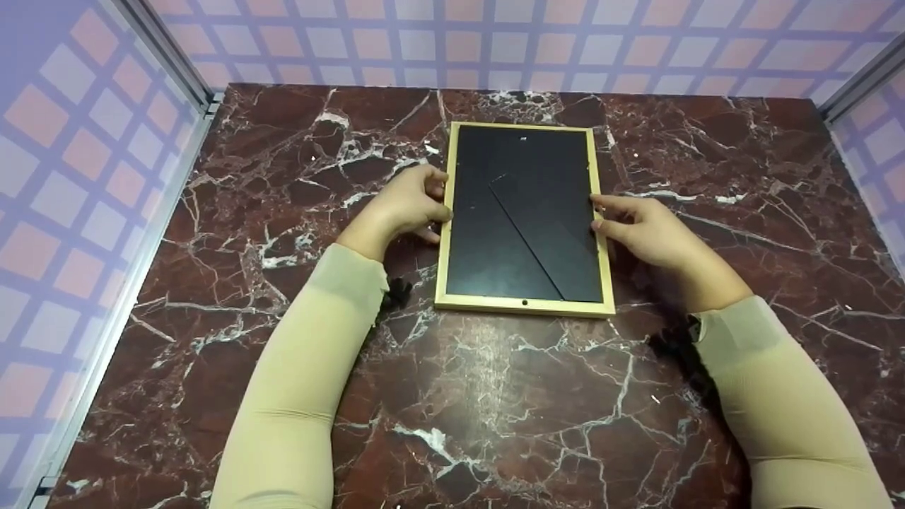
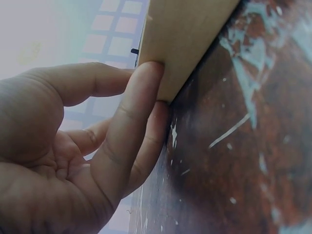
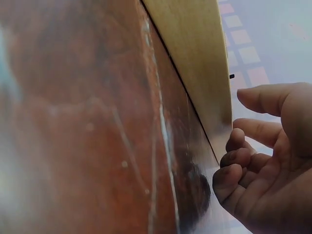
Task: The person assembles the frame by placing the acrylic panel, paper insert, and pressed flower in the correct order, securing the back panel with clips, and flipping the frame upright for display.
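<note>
A picture frame point(image 1: 523, 212) lies face down on the marble-patterned table, its gold-coloured border around a black backing board. A stand point(image 1: 529, 244) is folded flat against the backing. At the frame's left side, my left hand point(image 1: 413, 201) touches the edge with its fingertips. The left wrist view has these fingers point(image 2: 122, 126) resting on the pale side wall of the frame point(image 2: 187, 39). My right hand point(image 1: 647, 230) is at the right edge. In the right wrist view the right hand point(image 3: 273, 151) has relaxed fingers by the frame's side point(image 3: 195, 53), with the thumb apart from it.
The dark red marble-patterned table point(image 1: 495, 417) has white veins and a few small pale specks. A checked wall panel point(image 1: 537, 49) stands at the back, and another panel point(image 1: 63, 212) runs along the left side. Metal rails border the panels.
</note>
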Available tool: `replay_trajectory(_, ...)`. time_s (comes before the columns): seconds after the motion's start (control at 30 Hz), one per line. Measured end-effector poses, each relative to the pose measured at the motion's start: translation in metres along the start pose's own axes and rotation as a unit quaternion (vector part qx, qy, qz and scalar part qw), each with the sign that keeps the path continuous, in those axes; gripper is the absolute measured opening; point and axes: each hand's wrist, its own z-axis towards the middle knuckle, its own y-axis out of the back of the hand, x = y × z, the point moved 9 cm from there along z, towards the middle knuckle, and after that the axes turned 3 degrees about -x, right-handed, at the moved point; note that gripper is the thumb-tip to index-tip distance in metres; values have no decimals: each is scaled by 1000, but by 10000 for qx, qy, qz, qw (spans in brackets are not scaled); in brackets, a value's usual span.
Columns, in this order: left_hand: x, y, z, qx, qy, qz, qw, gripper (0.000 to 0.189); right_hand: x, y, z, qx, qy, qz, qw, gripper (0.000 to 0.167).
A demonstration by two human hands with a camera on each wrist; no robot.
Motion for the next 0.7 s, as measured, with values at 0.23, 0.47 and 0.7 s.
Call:
replay_trajectory(0.23, -3, 4, 2, -39, -1, -10, 10000, 88, 7, 8, 7, -233, 121, 151, 9995, 57)
replay_trajectory(0.47, -5, 3, -4, 191, 64, 137, 9997, 91, 14, 23, 20, -722, 49, 893, 9934, 57)
replay_trajectory(0.7, -3, -7, -12, 462, 282, 375, 9978, 90, 12, 34, 48, -811, -232, 1090, 9905, 66)
